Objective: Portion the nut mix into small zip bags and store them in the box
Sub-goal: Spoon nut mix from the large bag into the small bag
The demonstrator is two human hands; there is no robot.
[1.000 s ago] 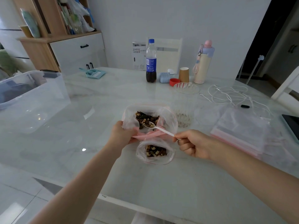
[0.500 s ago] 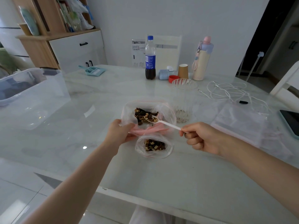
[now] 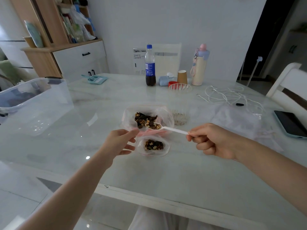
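A large clear bag of nut mix [image 3: 147,119] lies open at the table's middle. Just in front of it sits a small zip bag [image 3: 153,146], open and partly filled with nuts. My right hand [image 3: 214,140] pinches the handle of a white plastic spoon [image 3: 172,129]. The spoon's bowl carries nuts and hovers over the large bag's near edge. My left hand [image 3: 119,141] reaches in from the left with fingers fairly straight, their tips at the small bag's left rim. The clear storage box [image 3: 38,103] stands at the far left.
A stack of empty zip bags [image 3: 235,120] lies to the right, with a phone [image 3: 290,123] and a white cable [image 3: 229,95] beyond it. A clear cup [image 3: 180,103] stands behind the large bag. A cola bottle [image 3: 150,65], paper cup [image 3: 182,77] and flask [image 3: 200,63] line the back.
The spoon has come up out of the large bag loaded with nuts and drawn back toward me. My left hand has loosened from the large bag's edge and its fingers have straightened.
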